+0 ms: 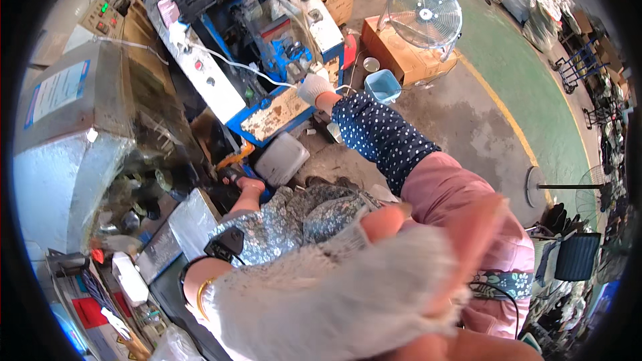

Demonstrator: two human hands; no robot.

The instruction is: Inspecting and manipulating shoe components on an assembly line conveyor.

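Left hand (348, 287) up close, blurred, fingers loose and empty. Co-worker's gloved hand (314, 88) reaches onto the blue machine (284, 43), probably feeding it.

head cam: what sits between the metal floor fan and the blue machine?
In the head view, cardboard boxes and a light blue plastic bin lie between the floor fan and the blue machine.

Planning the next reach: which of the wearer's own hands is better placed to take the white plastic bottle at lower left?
Left, probably. The left hand, in a grey knit fingerless glove, is raised with its wrist near the white plastic bottle; the right hand is out of view.
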